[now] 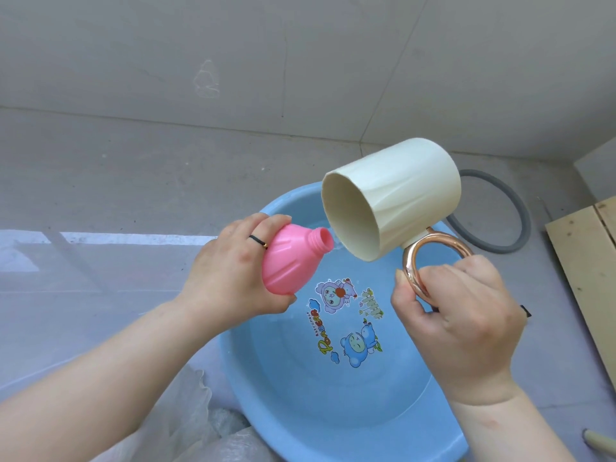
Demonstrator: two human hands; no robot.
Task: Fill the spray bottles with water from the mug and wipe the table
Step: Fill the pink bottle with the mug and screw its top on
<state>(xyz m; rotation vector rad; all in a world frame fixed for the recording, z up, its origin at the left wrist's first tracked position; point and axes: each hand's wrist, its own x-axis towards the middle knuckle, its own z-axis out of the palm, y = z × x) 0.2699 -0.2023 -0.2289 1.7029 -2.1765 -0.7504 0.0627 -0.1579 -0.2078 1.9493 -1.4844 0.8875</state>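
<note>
Head view: to pour cleanly, keep the mug's (pixel 393 198) lip just over the bottle's (pixel 286 258) open neck and tip slowly, above the basin (pixel 260 378). The left hand (pixel 226 271) grips the tilted bottle; the right hand (pixel 460 315) holds the mug's handle (pixel 430 258).

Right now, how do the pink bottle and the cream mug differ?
The pink bottle has a narrow threaded neck; the cream mug a wide mouth. The left hand grips the bottle's body; the right hand holds the mug's handle. Both are tilted above the blue basin.
</note>
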